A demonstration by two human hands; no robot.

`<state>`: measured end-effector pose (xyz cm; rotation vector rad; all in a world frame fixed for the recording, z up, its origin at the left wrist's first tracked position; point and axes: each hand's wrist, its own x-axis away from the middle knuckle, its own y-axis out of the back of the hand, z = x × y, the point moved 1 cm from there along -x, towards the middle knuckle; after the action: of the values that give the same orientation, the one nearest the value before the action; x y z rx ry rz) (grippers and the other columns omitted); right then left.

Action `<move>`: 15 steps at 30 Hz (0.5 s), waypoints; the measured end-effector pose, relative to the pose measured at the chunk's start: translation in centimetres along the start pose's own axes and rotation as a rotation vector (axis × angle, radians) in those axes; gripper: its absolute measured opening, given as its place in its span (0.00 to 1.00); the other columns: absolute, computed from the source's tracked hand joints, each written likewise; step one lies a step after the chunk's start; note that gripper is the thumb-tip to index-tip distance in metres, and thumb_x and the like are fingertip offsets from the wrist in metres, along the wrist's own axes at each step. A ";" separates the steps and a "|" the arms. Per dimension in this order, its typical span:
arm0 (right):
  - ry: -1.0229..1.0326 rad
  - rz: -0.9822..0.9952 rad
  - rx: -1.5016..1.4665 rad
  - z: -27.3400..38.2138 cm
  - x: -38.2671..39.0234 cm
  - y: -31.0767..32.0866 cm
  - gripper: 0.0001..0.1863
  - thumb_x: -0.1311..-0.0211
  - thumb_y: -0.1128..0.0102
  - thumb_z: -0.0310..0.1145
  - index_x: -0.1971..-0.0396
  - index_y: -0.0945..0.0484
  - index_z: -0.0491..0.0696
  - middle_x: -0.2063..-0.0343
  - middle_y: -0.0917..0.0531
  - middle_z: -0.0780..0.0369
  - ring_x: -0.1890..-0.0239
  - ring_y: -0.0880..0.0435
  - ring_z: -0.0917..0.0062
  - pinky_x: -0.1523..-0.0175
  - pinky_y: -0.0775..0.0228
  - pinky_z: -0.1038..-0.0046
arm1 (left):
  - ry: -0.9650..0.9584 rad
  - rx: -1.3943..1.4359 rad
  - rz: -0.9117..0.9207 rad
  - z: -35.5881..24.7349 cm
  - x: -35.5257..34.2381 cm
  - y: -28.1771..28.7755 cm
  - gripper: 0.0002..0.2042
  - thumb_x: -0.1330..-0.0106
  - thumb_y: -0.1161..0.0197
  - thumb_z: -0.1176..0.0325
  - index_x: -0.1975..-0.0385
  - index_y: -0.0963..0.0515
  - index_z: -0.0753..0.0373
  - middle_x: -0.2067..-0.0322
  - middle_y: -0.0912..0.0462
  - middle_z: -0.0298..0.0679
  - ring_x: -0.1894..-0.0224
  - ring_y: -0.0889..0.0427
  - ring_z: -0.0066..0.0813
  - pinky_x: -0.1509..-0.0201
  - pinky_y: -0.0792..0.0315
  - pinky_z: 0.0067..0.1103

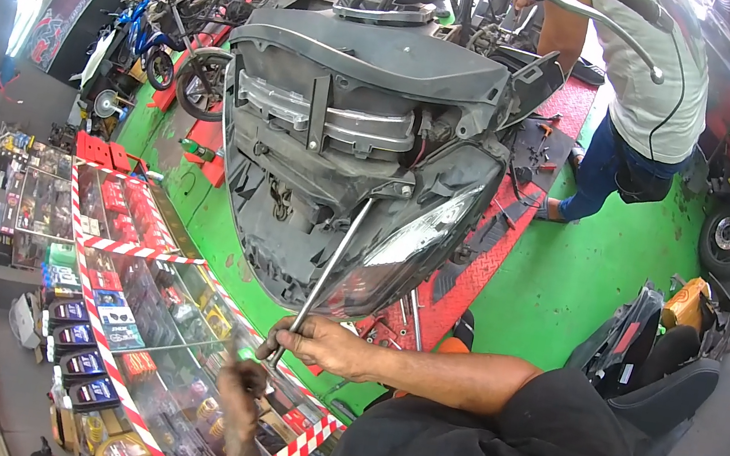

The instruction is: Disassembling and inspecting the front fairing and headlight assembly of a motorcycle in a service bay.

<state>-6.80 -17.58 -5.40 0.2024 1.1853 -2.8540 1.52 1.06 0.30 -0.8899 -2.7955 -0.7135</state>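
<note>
My right hand (327,346) is closed around a long silver T-handle wrench (335,266). The shaft slants up and away, and its far tip meets a fastening point on the lower edge of the dark front fairing (314,187) of a motorcycle. Part of the wrench's handle end is hidden by my fingers. Just left of the handle and a little nearer is my left hand (242,390), smeared by motion, so its fingers do not show clearly. A headlight (427,228) sits in the right side of the fairing.
A glass display case (175,341) edged with red-white tape stands close on the left. Another person (644,91) stands at the motorcycle's far right. Tools lie on the red lift platform (533,193). Removed body parts and a seat (665,381) rest on the right.
</note>
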 end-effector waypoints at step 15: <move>-0.089 -0.246 -0.063 0.6 0.0 1.0 0.15 0.25 0.55 0.45 0.60 0.26 0.48 0.54 0.16 0.62 0.79 0.44 0.91 0.73 0.45 0.87 | 0.080 -0.067 0.311 -1.8 2.1 -0.9 0.38 0.38 0.37 0.77 0.30 0.50 0.71 0.76 0.28 0.30 0.73 0.30 0.15 0.72 0.36 0.15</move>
<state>-6.78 -18.69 -5.67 -0.0778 1.3669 -2.9863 -0.76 0.64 2.07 -1.2417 -2.4962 -0.7755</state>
